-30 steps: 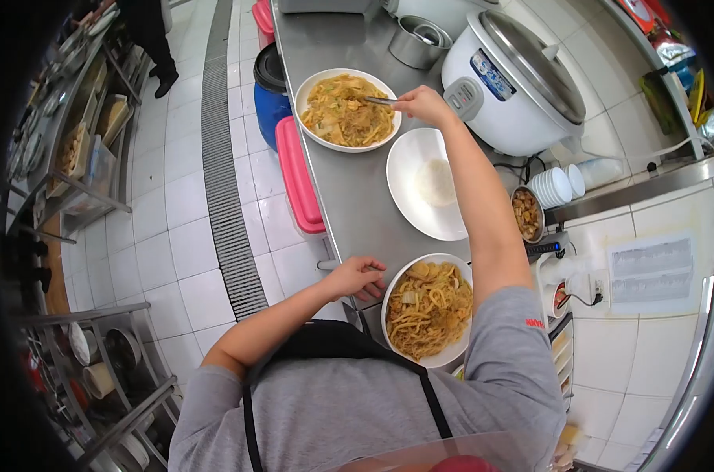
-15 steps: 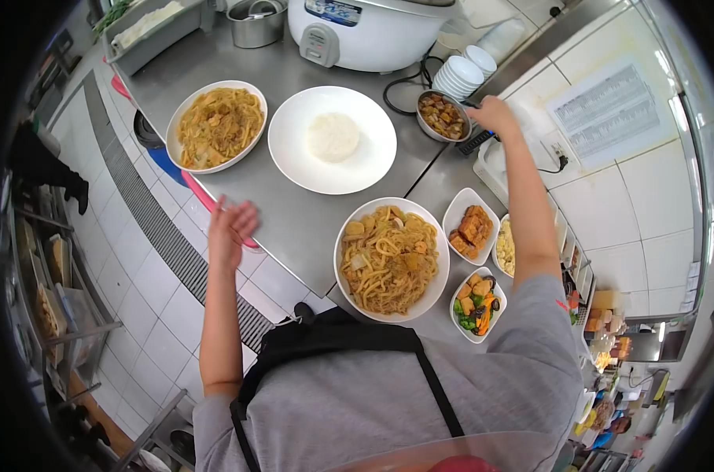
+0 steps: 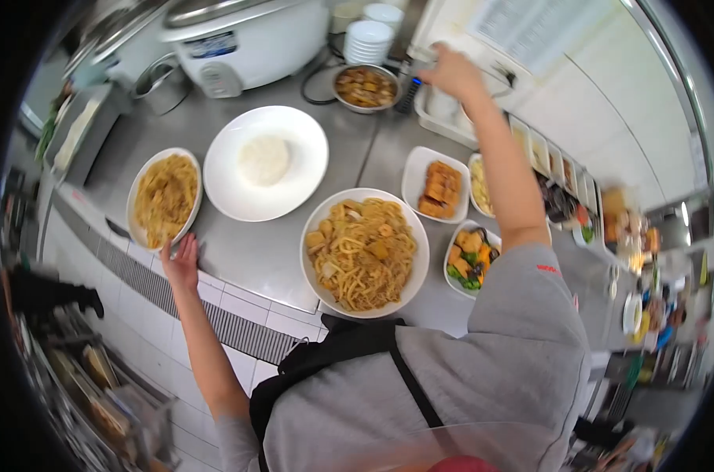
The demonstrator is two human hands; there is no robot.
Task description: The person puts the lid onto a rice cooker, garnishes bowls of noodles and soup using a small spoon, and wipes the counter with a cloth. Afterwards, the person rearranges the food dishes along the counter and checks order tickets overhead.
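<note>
A shiny grey surface (image 3: pixel 247 263) holds the food. A big white rice cooker (image 3: pixel 274 47) sits at the back. The wide round plate (image 3: pixel 230 193) has rice (image 3: pixel 264 160) on it. Near the person is a bowl of noodles (image 3: pixel 422 256). A smaller noodle dish (image 3: pixel 131 206) sits at the surface's left edge. The metal bowl (image 3: pixel 365 108) has brown chunks.

The left hand (image 3: pixel 182 266) touches the smaller noodle dish's near edge; I can't tell if it grips. The right hand (image 3: pixel 454 75) is near the metal bowl; I can't tell what it holds.
</note>
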